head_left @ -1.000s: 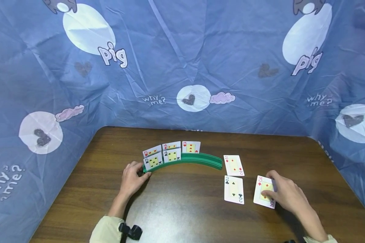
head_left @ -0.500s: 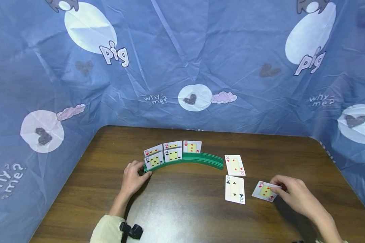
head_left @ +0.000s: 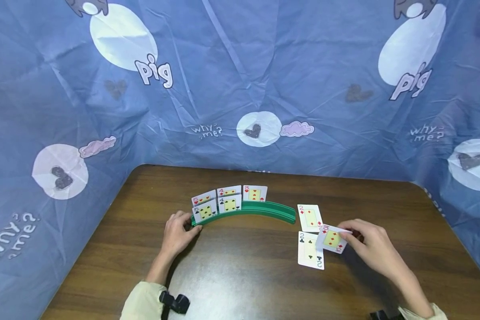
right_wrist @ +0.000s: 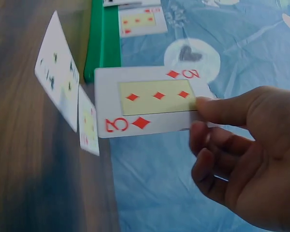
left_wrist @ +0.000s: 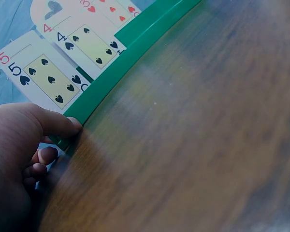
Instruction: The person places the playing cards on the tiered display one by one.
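The right hand (head_left: 373, 245) pinches the three of diamonds (head_left: 330, 239); the left hand (head_left: 178, 234) grips the green rack (head_left: 269, 210) at one end.

A blue fabric sheet (head_left: 208, 66) encloses the rear and both sides of the area. Its surface shows creases and long folds. Printed motifs comprise white ovals (head_left: 124, 38), grey hearts (head_left: 116, 89), pale purple clouds (head_left: 297, 129) and the lettering "pig" and "why me?". A table (head_left: 268, 249) with a dark brown wood-grain top and rounded rear corners stands before the sheet. A pale, diffuse glare (head_left: 232, 278) marks the tabletop's front central portion.
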The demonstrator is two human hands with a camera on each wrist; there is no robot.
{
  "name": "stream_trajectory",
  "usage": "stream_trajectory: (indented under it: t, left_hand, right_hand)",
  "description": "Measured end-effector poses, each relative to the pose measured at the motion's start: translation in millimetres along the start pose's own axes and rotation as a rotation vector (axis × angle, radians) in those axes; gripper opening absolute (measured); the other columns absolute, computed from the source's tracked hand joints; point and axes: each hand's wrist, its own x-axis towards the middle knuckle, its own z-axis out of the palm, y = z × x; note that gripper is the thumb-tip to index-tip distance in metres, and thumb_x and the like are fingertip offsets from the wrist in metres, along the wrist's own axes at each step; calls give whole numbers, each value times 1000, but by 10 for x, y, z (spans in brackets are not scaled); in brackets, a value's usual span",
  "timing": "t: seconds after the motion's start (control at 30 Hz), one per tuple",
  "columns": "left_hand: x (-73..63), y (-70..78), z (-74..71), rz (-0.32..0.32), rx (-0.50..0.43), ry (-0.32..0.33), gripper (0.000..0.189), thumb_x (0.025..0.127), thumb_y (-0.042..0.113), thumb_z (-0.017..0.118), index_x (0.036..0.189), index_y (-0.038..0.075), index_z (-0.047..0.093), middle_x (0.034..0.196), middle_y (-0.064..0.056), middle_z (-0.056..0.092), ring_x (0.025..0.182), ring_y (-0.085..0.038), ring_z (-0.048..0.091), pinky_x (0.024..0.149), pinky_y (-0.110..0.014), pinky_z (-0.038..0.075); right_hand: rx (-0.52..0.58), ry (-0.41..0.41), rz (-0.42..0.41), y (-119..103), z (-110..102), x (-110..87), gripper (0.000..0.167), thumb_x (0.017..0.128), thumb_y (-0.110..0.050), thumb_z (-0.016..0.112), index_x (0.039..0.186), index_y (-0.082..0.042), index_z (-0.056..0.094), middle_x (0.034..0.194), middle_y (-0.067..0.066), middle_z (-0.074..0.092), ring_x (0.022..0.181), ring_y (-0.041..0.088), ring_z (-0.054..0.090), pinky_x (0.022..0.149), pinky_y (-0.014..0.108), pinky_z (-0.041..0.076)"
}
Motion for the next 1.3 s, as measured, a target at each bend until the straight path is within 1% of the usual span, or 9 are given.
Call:
stream_trajectory:
  t: [0.17,0.3,0.43,0.67,0.87,0.93,1.17,1.3]
  left_hand:
    - [5,1,3,-3,-1,0,26,75,15,82,95,2,74,84,-9,63,80,-22,50,79,-39,38]
    - [2,1,3,0,-2,0,26,74,15,82,95,1,74,84,-9,63,80,-22,50,78,-38,38]
    - [2,0,5,3,-9,4,25,74,14,82,95,2,74,83,-9,62,79,-21,49,78,-38,37]
    - [-1,1,19,10,-4,5,28,74,15,82,96,2,74,83,-9,62,79,-22,50,78,-38,38]
    - [4,9,7,5,-6,1,25,74,15,82,94,2,74,83,-9,62,79,-21,49,77,-36,37]
    - [3,12,-3,4,-6,3,24,74,15,82,92,2,73,83,-9,62,79,-21,49,77,-36,37]
    - [2,2,-11,10,1,10,23,74,15,82,91,2,73,83,-9,62,79,-21,50,77,-37,37]
    - [5,4,-6,9,2,6,24,74,15,82,92,2,73,84,-9,63,79,-21,50,76,-36,37]
  right_hand:
    - [43,60,-40,-121,120,212,17,83,0,75,96,-10,74,82,-1,69,64,-5,45,54,20,40]
    - [67,88,-45,-210,225,380,16,84,-1,75,98,-9,74,79,-2,65,63,-1,44,54,19,38]
    - [102,82,-41,-303,327,521,16,86,-2,74,100,-9,75,80,-1,66,64,1,45,55,20,39]
    - [153,47,-30,-447,467,719,15,89,-6,71,104,-7,75,90,5,73,69,6,53,60,20,45]
    - [179,71,-38,-550,586,864,15,91,-8,70,104,-8,76,89,5,72,69,8,51,61,21,43]
    - [191,76,-40,-585,628,914,15,91,-8,70,105,-8,76,91,6,72,70,9,52,62,21,43]
    - [234,86,-64,-683,784,1067,16,91,-9,70,106,-5,76,93,8,73,72,12,55,65,23,45]
    - [240,77,-55,-707,883,1118,16,91,-10,70,106,-7,76,94,8,74,74,12,59,67,24,47]
